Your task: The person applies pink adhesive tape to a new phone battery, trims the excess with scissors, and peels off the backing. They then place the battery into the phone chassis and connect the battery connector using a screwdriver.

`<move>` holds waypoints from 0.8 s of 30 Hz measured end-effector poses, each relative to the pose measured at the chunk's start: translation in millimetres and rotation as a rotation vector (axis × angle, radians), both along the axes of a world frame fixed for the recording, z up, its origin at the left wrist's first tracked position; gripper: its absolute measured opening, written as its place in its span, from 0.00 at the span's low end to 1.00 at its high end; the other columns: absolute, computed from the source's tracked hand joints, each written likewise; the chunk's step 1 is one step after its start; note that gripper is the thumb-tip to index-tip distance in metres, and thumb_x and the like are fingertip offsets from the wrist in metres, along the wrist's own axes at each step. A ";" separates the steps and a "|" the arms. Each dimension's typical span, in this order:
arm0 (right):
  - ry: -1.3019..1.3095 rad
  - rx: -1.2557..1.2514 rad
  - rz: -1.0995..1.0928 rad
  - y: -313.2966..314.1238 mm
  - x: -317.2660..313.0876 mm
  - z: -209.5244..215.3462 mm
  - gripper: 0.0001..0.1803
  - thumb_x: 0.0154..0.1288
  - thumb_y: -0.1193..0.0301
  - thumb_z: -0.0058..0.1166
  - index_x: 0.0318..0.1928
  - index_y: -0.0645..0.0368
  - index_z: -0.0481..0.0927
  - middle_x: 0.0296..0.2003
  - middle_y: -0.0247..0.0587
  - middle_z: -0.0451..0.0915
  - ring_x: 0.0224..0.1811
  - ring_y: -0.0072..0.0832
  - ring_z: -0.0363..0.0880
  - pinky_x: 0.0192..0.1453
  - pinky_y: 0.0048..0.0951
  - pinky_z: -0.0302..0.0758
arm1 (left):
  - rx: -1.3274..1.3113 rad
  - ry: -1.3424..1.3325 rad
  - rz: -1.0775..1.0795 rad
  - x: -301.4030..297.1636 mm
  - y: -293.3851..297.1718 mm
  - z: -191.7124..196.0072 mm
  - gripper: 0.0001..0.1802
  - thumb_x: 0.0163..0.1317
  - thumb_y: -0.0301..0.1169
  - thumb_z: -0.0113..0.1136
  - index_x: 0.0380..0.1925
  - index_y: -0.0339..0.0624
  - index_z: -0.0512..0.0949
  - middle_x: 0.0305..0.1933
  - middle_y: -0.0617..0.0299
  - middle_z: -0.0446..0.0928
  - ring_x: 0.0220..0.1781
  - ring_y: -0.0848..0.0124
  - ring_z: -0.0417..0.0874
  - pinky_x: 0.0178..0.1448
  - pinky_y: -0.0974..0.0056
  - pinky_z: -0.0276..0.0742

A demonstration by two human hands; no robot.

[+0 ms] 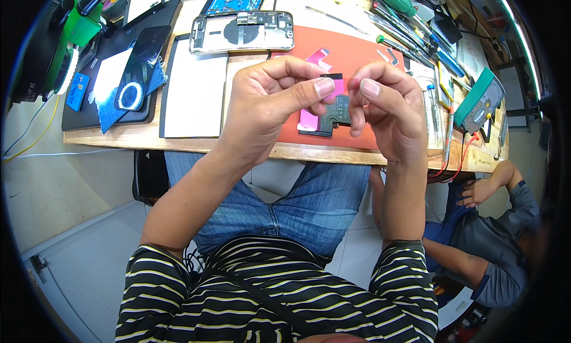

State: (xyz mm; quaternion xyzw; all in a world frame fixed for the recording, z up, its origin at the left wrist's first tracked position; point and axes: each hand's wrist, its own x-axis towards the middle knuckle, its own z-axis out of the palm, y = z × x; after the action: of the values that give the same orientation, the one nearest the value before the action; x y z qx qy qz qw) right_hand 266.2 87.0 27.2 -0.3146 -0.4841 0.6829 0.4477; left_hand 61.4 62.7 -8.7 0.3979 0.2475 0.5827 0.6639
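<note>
Between the thumb and fingers of my left hand [264, 99] is a small pink adhesive strip [338, 85] with a black end. My right hand [392, 102] is closed in a pinch beside it; whatever its fingertips hold, if anything, is too small to make out. Below both hands, a dark phone battery [340, 105] lies on the orange mat [363, 138], partly hidden by my fingers. A pink film [307, 121] shows at the battery's left side. Just beyond my left hand, another pink film piece [321, 56] rests on the mat.
An opened phone housing [241, 32] lies beyond my left hand, above a white pad [193, 93]. Screwdrivers and tweezers [398, 30] crowd the back right, near a green multimeter [480, 102]. At left a phone screen [143, 63] lies on a black case. Another person [488, 224] sits at right.
</note>
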 end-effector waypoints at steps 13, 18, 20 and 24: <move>-0.645 0.844 -0.140 -5.1 -1.0 18.7 0.08 0.56 0.85 0.67 0.37 0.66 0.86 0.33 0.39 0.84 0.33 0.21 0.82 0.35 0.21 0.78 | 0.106 0.306 0.026 -7.8 -0.3 11.2 0.12 0.66 0.31 0.70 0.40 0.29 0.86 0.36 0.62 0.84 0.37 0.79 0.82 0.43 0.71 0.77; -0.700 0.910 -0.047 -6.4 1.2 23.1 0.09 0.53 0.86 0.67 0.36 0.66 0.87 0.32 0.40 0.84 0.33 0.23 0.83 0.36 0.22 0.79 | 0.088 0.507 -0.104 -20.7 5.4 20.7 0.10 0.66 0.31 0.70 0.40 0.35 0.87 0.32 0.65 0.84 0.36 0.81 0.81 0.40 0.73 0.74; -0.691 1.002 -0.040 -5.7 2.3 23.7 0.11 0.51 0.87 0.67 0.36 0.66 0.87 0.32 0.41 0.84 0.33 0.25 0.83 0.36 0.24 0.78 | 0.028 0.497 -0.132 -21.9 5.3 22.5 0.11 0.67 0.32 0.69 0.42 0.34 0.87 0.36 0.62 0.84 0.37 0.78 0.82 0.43 0.71 0.76; -0.666 1.253 -0.122 -3.0 3.9 22.0 0.15 0.45 0.86 0.68 0.37 0.62 0.89 0.31 0.41 0.83 0.32 0.31 0.83 0.33 0.28 0.77 | -0.233 0.189 -0.278 -25.2 3.1 22.4 0.13 0.68 0.32 0.66 0.45 0.32 0.84 0.43 0.55 0.85 0.39 0.71 0.84 0.49 0.67 0.80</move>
State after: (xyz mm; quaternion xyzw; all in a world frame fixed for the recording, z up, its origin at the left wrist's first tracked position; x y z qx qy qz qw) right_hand 270.1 84.0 49.2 -0.2164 -0.8782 0.1176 0.4100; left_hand 36.2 65.8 13.7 0.4016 0.3173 0.4129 0.7534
